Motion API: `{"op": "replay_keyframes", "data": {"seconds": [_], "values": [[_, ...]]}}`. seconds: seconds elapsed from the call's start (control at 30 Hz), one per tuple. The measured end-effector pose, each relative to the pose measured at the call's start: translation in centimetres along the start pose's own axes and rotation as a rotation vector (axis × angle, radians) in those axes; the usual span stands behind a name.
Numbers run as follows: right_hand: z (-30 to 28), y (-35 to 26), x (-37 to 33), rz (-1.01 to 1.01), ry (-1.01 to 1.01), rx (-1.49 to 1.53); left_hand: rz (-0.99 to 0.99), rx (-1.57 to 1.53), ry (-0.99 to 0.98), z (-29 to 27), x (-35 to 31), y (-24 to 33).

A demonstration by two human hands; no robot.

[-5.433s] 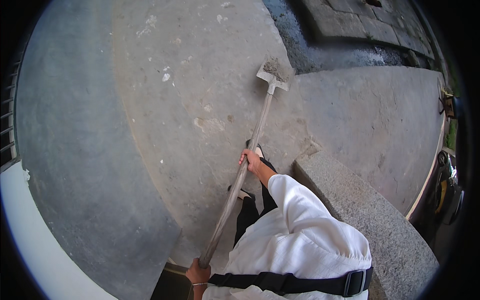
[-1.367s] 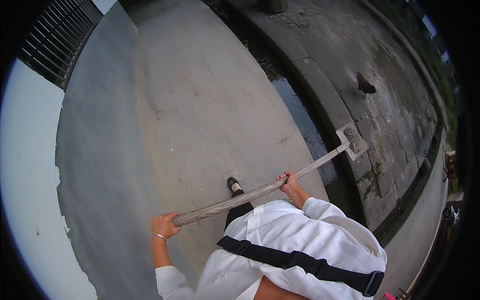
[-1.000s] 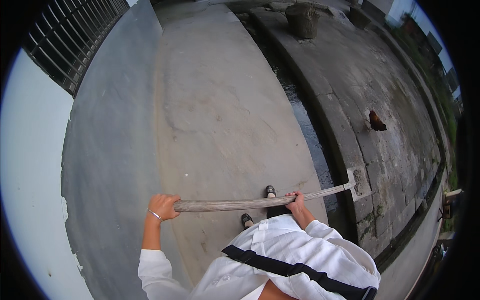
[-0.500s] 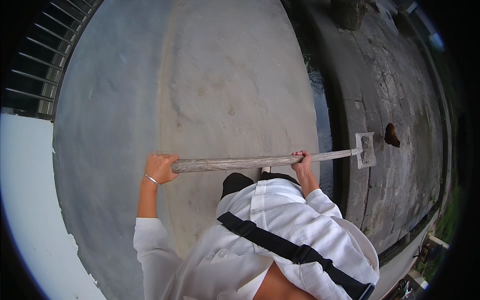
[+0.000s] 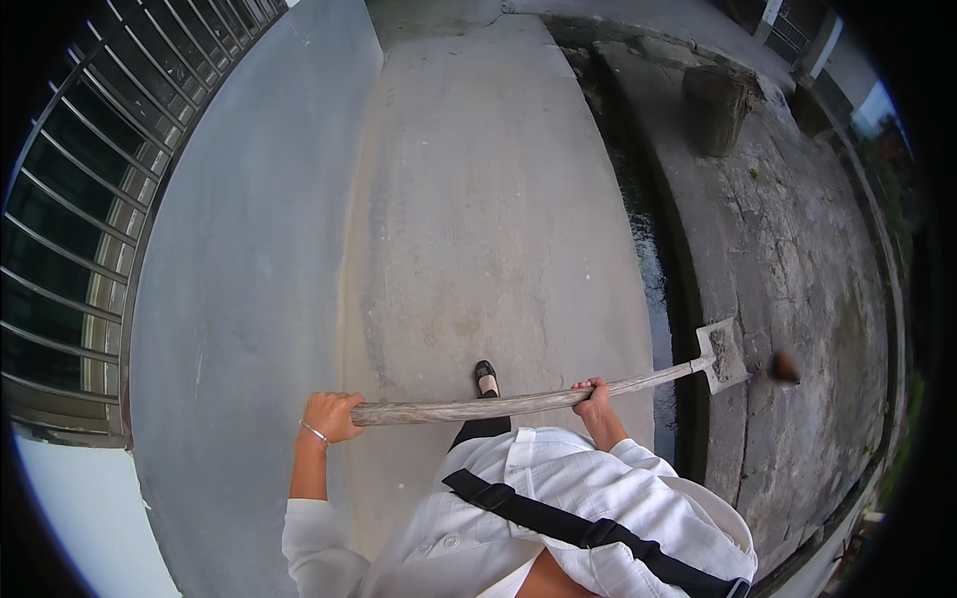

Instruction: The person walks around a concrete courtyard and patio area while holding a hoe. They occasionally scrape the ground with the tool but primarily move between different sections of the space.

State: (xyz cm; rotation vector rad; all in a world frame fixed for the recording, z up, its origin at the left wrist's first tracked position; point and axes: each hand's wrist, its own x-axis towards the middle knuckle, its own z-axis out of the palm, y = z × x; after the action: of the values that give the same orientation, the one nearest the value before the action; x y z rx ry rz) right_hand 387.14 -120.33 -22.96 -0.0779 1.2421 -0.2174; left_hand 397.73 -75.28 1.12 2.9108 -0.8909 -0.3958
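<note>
A shovel with a long, worn wooden handle lies crosswise in front of my body. My left hand, with a silver bracelet at the wrist, is closed around the handle's left end. Farther along the shaft, my right hand also grips it. The pale, squarish shovel blade is at the right, beyond the dark channel, with dark residue on its face. My foot in a black shoe shows on the concrete just beyond the handle.
A narrow channel with water runs along the right of the concrete path. Past it, a grey tub-like container stands on rough paving. A blurred brown thing is near the blade. Left are a grey wall and barred window.
The shovel and both hands sit lower in view, still gripping. The path, container and window have shifted downward as I move forward. My shoe has come into view, and the brown thing has blurred.
</note>
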Motion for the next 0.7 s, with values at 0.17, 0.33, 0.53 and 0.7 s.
{"op": "replay_keyframes", "data": {"seconds": [0.17,0.33,0.53,0.7], "values": [[12.0,2.8,1.0,-0.018,0.028,0.025,0.033,0.029,-0.046,-7.7,12.8,-7.6],[22.0,2.1,4.5,0.012,0.062,0.097,0.098,0.084,-0.063,-12.8,23.8,-11.6],[36.2,0.3,11.7,0.003,0.089,0.122,0.119,0.106,-0.038,-15.4,39.6,-16.5],[51.7,-3.0,18.1,-0.016,-0.005,0.070,0.113,0.125,0.021,-19.3,53.4,-19.7]]}}
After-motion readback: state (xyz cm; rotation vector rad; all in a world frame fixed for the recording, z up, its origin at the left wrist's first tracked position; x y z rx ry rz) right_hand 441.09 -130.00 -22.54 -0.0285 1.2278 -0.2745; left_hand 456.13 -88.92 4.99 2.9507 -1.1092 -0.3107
